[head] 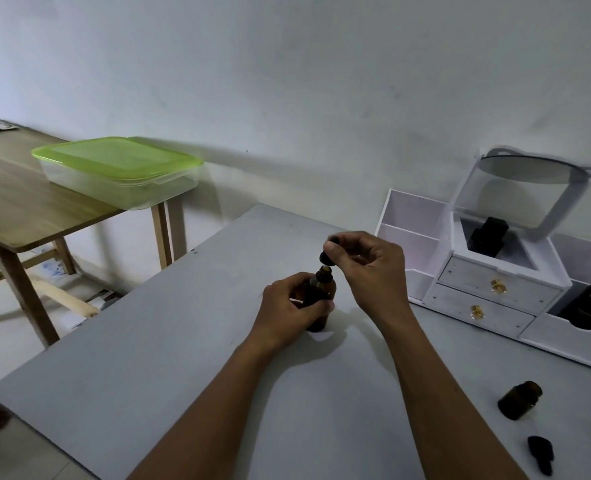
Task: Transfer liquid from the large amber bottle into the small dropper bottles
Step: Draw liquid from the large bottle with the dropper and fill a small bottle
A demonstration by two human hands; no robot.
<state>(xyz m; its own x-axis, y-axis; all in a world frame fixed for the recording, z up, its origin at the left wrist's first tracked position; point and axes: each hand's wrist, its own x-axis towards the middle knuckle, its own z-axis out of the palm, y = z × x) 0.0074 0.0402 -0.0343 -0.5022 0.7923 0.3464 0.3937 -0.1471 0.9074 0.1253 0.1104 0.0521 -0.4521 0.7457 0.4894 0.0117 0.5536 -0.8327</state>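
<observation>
Our left hand (287, 308) grips the amber bottle (323, 289) upright mid-table (183, 341) to steady it. Our right hand (370, 268) pinches the dropper cap (327, 255) just above its mouth, probably drawing liquid.

AMBER ON GREY: A large amber bottle (318, 299), apparently glossy brown glass, stands on a grey table (148, 358) whose top is smooth, matt and faintly scuffed. Just above the bottle, a dropper cap (327, 256) looks like dull black rubber and plastic. Well to the bottle's left, a side table (27, 209) shows pale wood grain with a satin finish and carries a clear plastic box (124, 188) under a glossy lime-green plastic lid (114, 157). To the bottle's right, a white organiser (460, 271) appears to be matt painted board, with shiny gold-coloured knobs (498, 285) and a reflective mirror (529, 169). Nearer and rightward, a small amber bottle (519, 400) shares the brown sheen.
</observation>
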